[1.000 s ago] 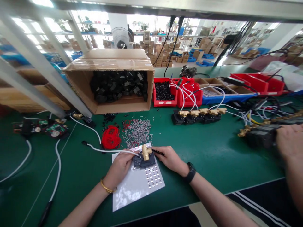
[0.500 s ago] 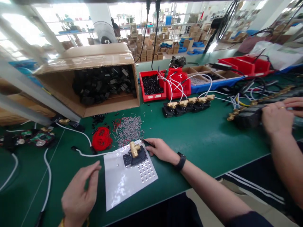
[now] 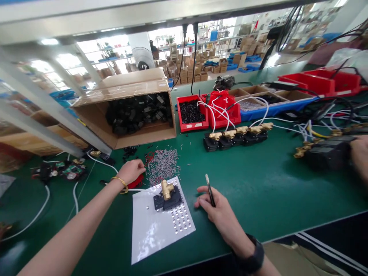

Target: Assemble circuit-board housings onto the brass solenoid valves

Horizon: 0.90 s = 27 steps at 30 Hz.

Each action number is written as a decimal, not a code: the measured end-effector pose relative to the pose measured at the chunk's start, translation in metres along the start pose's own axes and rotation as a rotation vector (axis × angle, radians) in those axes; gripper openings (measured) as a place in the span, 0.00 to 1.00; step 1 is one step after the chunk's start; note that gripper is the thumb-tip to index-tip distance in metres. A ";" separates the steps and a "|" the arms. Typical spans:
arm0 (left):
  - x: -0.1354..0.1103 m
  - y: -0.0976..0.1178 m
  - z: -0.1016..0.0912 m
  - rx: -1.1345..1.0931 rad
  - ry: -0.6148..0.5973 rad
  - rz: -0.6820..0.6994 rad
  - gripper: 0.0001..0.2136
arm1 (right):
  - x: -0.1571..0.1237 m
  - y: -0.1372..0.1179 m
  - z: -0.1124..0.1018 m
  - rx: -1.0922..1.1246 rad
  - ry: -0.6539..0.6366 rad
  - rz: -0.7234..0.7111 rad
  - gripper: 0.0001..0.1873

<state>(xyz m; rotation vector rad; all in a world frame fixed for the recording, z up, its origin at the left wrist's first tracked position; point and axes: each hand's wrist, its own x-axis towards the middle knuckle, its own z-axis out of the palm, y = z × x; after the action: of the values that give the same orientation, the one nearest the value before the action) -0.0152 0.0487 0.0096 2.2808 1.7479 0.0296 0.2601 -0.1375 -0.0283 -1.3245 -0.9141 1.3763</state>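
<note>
My left hand (image 3: 130,171) reaches over the red rings (image 3: 136,182), fingers drawn together at the left edge of a pile of small metal pins or screws (image 3: 163,164); what the fingertips hold, if anything, is hidden. In my right hand (image 3: 220,209) is a pair of dark tweezers (image 3: 210,191), pale end up, just right of the white sheet (image 3: 146,234). On that sheet rests a black housing (image 3: 172,199) with a brass tee fitting (image 3: 166,189) on top and a white cable (image 3: 138,189) leading left. Small shiny discs (image 3: 181,222) sit in rows beside it.
An open cardboard box (image 3: 126,142) of black parts stands behind. Right of it are red bins (image 3: 193,126) and a blue tray (image 3: 267,112). Several brass-fitted units (image 3: 227,142) line the bench. A co-worker's hand (image 3: 360,155) holds black units at far right.
My left hand has moved forward from the sheet's left side to the pile. My right hand has drawn back right from the housing, its tweezers now pointing up. The view has shifted.
</note>
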 end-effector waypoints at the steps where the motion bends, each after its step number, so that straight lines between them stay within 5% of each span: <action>1: 0.005 0.001 0.005 0.030 -0.011 -0.044 0.09 | -0.003 0.001 0.001 -0.021 0.024 -0.014 0.13; 6: 0.018 0.002 0.019 0.126 -0.068 -0.197 0.12 | -0.007 0.000 0.017 -0.149 0.135 -0.102 0.07; 11: 0.018 0.006 0.017 0.103 -0.086 -0.165 0.09 | -0.003 0.000 0.045 -0.241 0.130 -0.225 0.03; 16: 0.009 -0.004 -0.004 -0.042 0.104 -0.052 0.07 | -0.002 0.008 0.061 -0.406 0.154 -0.350 0.05; 21: -0.033 -0.021 -0.030 -0.236 0.390 -0.097 0.09 | 0.001 0.017 0.061 -0.454 0.162 -0.444 0.06; 27: -0.114 -0.019 -0.028 -1.000 0.485 -0.246 0.21 | 0.010 0.018 0.050 -0.603 0.090 -0.478 0.05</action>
<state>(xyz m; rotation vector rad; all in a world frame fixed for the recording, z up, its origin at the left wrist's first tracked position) -0.0699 -0.0499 0.0492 1.3654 1.6212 1.1905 0.2088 -0.1266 -0.0422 -1.4549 -1.5402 0.6844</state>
